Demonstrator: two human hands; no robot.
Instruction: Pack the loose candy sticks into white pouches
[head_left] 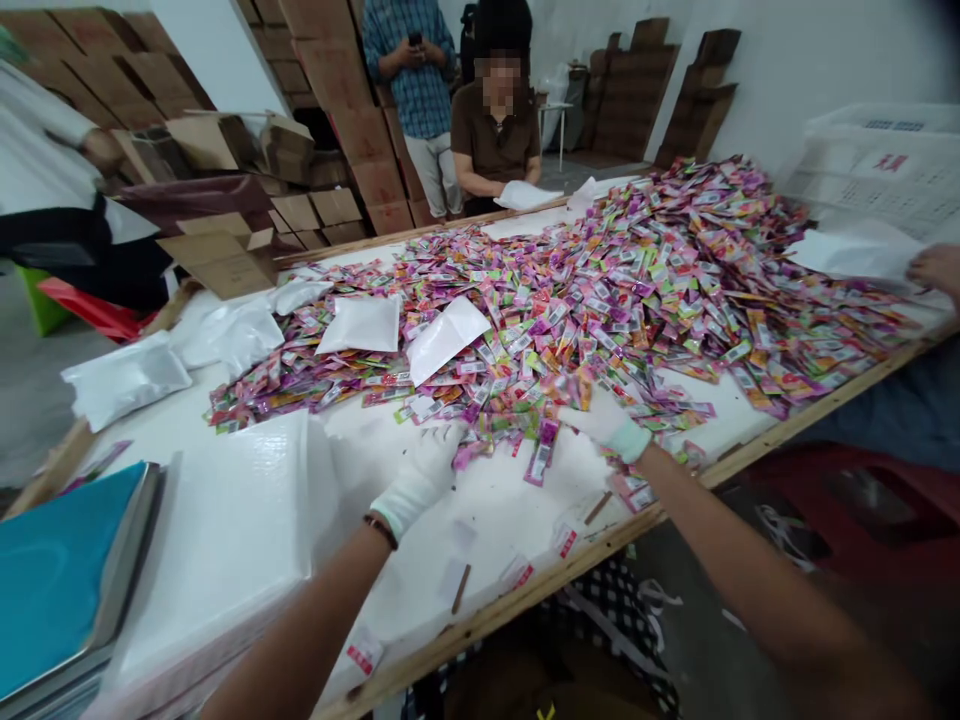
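White table, colorful packets heaped, gloved left hand and right hand at their edge, grips unclear

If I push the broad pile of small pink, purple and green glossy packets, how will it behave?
The pile of small pink, purple and green glossy packets would probably spread rather than shift as one block: they lie loose and overlapping. Its higher mound at the far right might slump, being heaped steeply. Glinting wrappers suggest some slipperiness.
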